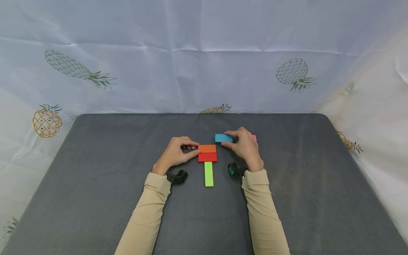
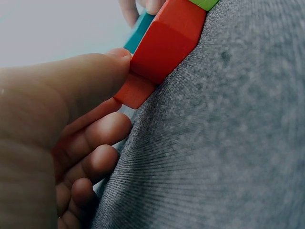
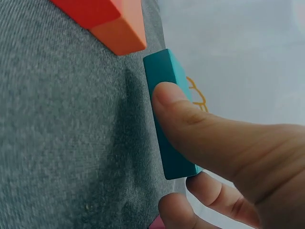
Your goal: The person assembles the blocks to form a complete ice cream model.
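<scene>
My right hand point(image 1: 243, 147) pinches a blue block point(image 1: 220, 138) between thumb and fingers. In the right wrist view the thumb lies across the long side of the blue block point(image 3: 167, 129), held close over the table with a shadow beside it. My left hand point(image 1: 178, 153) has thumb and forefinger at the left end of an orange block point(image 1: 208, 148), pinching it. A red block point(image 1: 207, 158) lies against the orange one on its near side. From the red block a green block point(image 1: 208, 174) runs lengthwise toward me.
A pink block point(image 1: 254, 138) shows partly behind my right hand. The dark grey table point(image 1: 111, 184) meets a pale curtain point(image 1: 197, 81) with pineapple prints along its far edge. Black wrist cameras point(image 1: 177, 176) sit on both wrists.
</scene>
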Available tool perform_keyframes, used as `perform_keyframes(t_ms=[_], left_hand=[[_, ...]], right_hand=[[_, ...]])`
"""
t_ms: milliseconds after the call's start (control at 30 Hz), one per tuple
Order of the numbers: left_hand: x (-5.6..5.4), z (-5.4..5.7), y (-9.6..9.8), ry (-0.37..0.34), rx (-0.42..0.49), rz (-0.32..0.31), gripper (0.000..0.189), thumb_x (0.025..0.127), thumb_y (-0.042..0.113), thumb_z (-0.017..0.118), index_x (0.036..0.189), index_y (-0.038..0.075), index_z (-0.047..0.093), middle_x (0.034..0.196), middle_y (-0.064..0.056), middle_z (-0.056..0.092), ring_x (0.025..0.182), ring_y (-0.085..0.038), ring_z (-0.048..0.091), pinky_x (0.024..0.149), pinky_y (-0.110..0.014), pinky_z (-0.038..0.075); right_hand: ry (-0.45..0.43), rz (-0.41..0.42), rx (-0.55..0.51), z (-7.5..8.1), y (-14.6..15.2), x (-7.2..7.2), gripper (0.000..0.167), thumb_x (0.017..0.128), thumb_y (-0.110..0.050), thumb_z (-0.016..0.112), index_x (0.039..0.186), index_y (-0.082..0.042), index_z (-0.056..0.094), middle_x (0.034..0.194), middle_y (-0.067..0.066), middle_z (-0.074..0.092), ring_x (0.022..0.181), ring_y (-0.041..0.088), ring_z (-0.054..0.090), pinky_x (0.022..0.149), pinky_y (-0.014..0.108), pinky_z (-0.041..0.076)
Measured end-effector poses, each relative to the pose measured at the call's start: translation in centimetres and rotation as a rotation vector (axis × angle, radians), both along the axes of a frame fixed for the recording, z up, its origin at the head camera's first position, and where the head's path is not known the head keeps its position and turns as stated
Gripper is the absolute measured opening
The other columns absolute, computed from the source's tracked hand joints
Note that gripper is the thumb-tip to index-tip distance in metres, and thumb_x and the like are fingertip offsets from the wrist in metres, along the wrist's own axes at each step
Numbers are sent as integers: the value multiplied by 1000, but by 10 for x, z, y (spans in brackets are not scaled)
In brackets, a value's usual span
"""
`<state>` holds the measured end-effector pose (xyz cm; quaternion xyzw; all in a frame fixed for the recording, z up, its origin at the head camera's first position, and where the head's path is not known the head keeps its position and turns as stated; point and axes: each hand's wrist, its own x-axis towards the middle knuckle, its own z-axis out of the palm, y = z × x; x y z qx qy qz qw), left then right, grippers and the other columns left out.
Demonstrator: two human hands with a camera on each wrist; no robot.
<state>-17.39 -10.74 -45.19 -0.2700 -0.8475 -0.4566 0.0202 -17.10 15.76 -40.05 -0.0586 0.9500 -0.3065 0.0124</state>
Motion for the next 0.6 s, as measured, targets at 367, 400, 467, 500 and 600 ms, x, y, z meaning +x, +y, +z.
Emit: perform_keyframes(t_ms=[367, 400, 467, 500, 600], left_hand=[[0, 0, 0, 0, -7, 3, 20, 86, 18, 83, 103, 8, 81, 85, -4, 72, 77, -14, 61, 72, -25, 50], [0, 0, 0, 1, -7, 3, 20, 86, 18, 83, 103, 8, 81, 85, -4, 72, 77, -14, 61, 72, -25, 50], [-1, -1, 0, 3, -8, 4, 20, 86, 19, 83, 103, 8, 81, 85, -4, 71, 77, -14, 61, 72, -25, 50], [-1, -1, 0, 5, -9, 3, 20, 86, 19, 83, 103, 8, 81, 85, -4, 71, 77, -14, 61, 72, -25, 51], [-1, -2, 0, 15, -6, 0, 19, 87, 19, 82, 103, 8, 81, 84, -4, 71, 76, -13, 61, 72, -25, 51]], right_hand=[[-9, 24, 6, -2, 1, 0, 41, 86, -24, 85, 124, -12, 76, 106, 20, 65, 89, 28, 56, 72, 35, 48], [-10, 27, 8, -2, 1, 0, 42, 85, -23, 85, 124, -11, 76, 107, 20, 65, 90, 28, 57, 74, 37, 50], [-12, 34, 17, -2, 0, 0, 42, 85, -23, 85, 124, -11, 76, 108, 20, 66, 91, 28, 58, 77, 40, 52], [-14, 37, 20, -3, -1, 0, 42, 85, -23, 85, 124, -11, 76, 108, 20, 66, 91, 28, 59, 77, 41, 53], [-22, 47, 34, -3, -2, -1, 42, 86, -24, 85, 125, -11, 75, 108, 20, 66, 90, 28, 58, 76, 40, 53]])
